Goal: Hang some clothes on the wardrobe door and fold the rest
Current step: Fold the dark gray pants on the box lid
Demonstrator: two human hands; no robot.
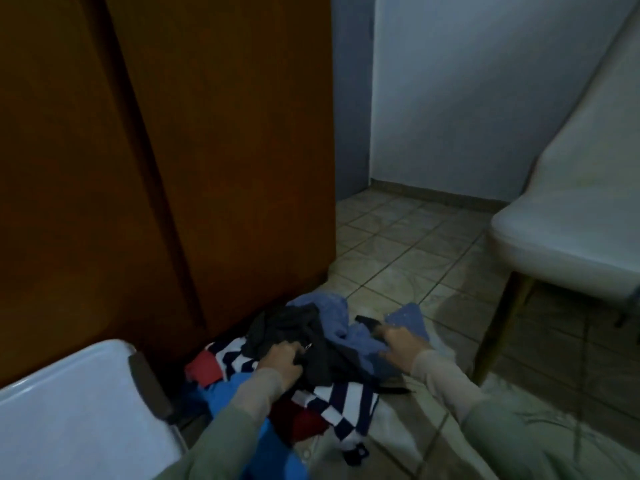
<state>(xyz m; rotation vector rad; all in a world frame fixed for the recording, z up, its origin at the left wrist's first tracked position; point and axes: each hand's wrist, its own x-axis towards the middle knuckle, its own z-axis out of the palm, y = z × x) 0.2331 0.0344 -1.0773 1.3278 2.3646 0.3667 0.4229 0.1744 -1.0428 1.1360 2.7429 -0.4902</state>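
A heap of clothes (311,358) lies on the tiled floor at the foot of the brown wardrobe door (221,150). It holds a dark grey garment (294,327), a pale blue garment (332,313), a navy-and-white checked piece (346,400), and red and bright blue pieces. My left hand (282,362) grips the dark grey garment in the middle of the heap. My right hand (401,344) rests on the pale blue garment, fingers curled around a dark piece at its edge.
A white chair (568,230) with wooden legs stands at the right. Another white chair seat (79,403) fills the lower left corner. The wardrobe takes up the left half. Tiled floor (415,244) runs back to the pale wall.
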